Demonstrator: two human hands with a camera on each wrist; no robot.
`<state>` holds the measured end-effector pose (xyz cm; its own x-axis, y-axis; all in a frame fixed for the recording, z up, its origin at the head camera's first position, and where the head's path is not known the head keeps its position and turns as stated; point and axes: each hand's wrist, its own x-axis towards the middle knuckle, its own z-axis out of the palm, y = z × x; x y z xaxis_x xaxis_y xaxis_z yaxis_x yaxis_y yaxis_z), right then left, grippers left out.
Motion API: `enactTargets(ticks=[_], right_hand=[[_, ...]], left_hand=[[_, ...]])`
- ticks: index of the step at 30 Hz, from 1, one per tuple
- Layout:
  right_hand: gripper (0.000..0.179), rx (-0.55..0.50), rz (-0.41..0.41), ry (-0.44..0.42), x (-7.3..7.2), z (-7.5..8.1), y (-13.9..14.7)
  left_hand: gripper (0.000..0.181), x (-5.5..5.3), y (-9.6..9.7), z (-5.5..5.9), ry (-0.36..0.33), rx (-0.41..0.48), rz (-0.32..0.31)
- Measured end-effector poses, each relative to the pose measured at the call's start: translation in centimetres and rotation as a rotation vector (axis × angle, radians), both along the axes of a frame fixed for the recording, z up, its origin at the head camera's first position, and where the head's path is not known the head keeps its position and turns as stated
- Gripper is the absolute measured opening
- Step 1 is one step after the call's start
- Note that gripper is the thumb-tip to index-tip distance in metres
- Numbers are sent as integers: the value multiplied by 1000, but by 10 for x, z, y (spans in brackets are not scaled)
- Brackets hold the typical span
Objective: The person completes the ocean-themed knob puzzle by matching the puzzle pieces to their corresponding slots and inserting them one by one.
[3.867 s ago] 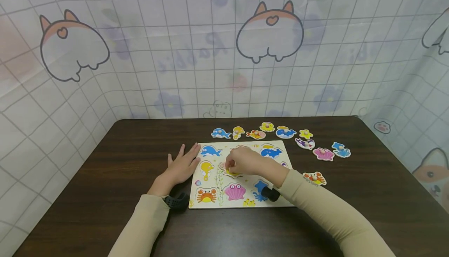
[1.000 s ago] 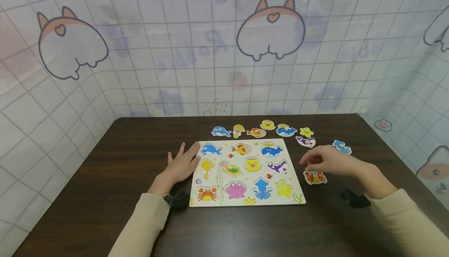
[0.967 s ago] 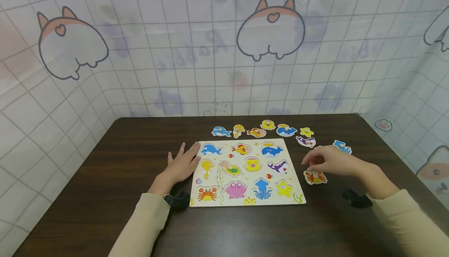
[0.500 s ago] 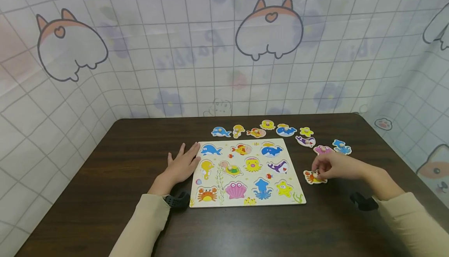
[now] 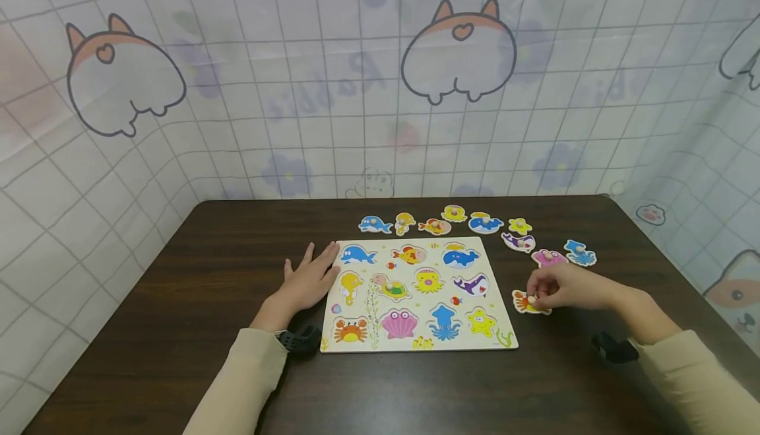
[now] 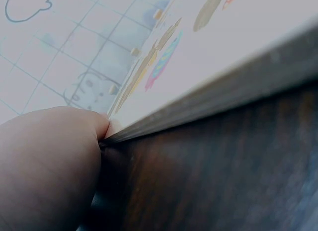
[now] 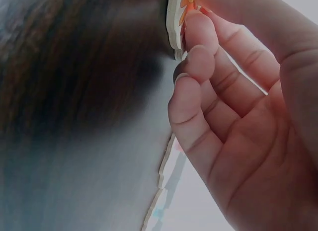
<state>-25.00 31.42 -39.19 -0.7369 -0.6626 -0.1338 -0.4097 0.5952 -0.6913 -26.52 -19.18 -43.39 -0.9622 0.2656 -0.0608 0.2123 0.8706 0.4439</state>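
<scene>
So from where I'm standing, the right hand [image 5: 567, 288] is the busy one. Thumb and fingertips are pinched on the crab piece [image 5: 522, 303], which sits on the right side of the surface [image 5: 208, 303], just off the right edge of the puzzle board [image 5: 392, 346]. Can't tell if it's lifted at all, looks pretty much level.

The thing to look at imo: the piece is left of that hand, on the board side, and its long axis, claw to claw, runs roughly sideways. The matching crab picture [image 5: 350, 331] is way over in the board's near left corner, so practically the whole board lies between the two.

The left hand [image 5: 307, 283] is actually the nearer one to that corner, but it isn't gripping anything: fingers spread, fingertips resting at the board's left edge, probably keeping it steady.

Pink shell piece [image 5: 546, 258] is right behind the right hand, blue squid piece [image 5: 580, 253] a bit further back. Turtle piece [image 5: 390, 287] is in the board.
</scene>
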Motion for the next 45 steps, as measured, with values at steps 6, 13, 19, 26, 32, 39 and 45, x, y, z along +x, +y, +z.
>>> enactTargets(ticks=[6, 13, 19, 26, 32, 39, 45], right_hand=[[10, 38, -10, 7, 2, 3, -4], [10, 111, -59, 34, -2, 14, -13], [8, 109, -32, 63, -8, 25, -27], [9, 120, 13, 71, -16, 29, -49], [9, 121, 45, 71, -21, 29, -75], [8, 60, 91, 106, -20, 29, -107], [9, 54, 95, 116, -19, 27, -130]], left_hand=[[64, -1, -1, -3, -5, -6, 0], [64, -1, -1, -2, -7, -3, -3], [64, -2, -1, -1, -3, 1, 2], [64, -2, 0, -2, -3, 4, -2], [64, -2, -1, -2, 3, 1, -1], [64, -1, -1, -2, 8, 18, -10], [64, -2, -1, -2, 6, 9, -6]])
